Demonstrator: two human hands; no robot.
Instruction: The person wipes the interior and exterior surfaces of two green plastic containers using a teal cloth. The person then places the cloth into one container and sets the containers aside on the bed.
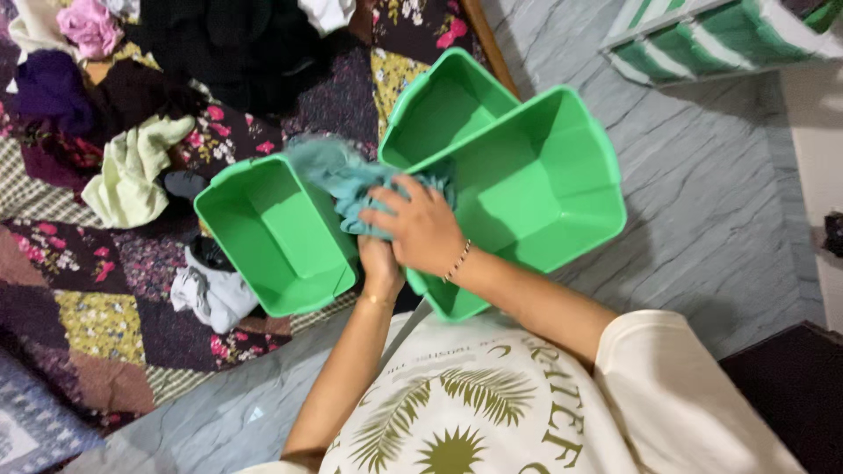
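Head view looks straight down on a teal cloth [351,180], bunched and crumpled, which lies across the meeting rims of three green plastic bins. Part of it trails toward the left bin [272,233] and the rest sits under the hands, so it is in no bin yet.

Right hand [417,226] lies on top of the cloth with fingers curled down into it, closed on the fabric. Left hand [379,263] comes up from below and is mostly covered by the right one; it seems to pinch the lower edge of the cloth, but how far it is closed I cannot tell.

Around them, the upper bin [443,105] and the large right bin [549,180] overlap one another at an angle, and the right bin rests partly on the grey stone floor [702,202] rather than on the patchwork quilt [97,325].

As I judge it, the loose bins are the weak point: they are light and unevenly propped, so a press or tug through the cloth could tip or slide one. The trailing end could also catch on a rim and drag the left bin. Loose garments [132,167] heaped on the quilt lie close enough to get mixed in.
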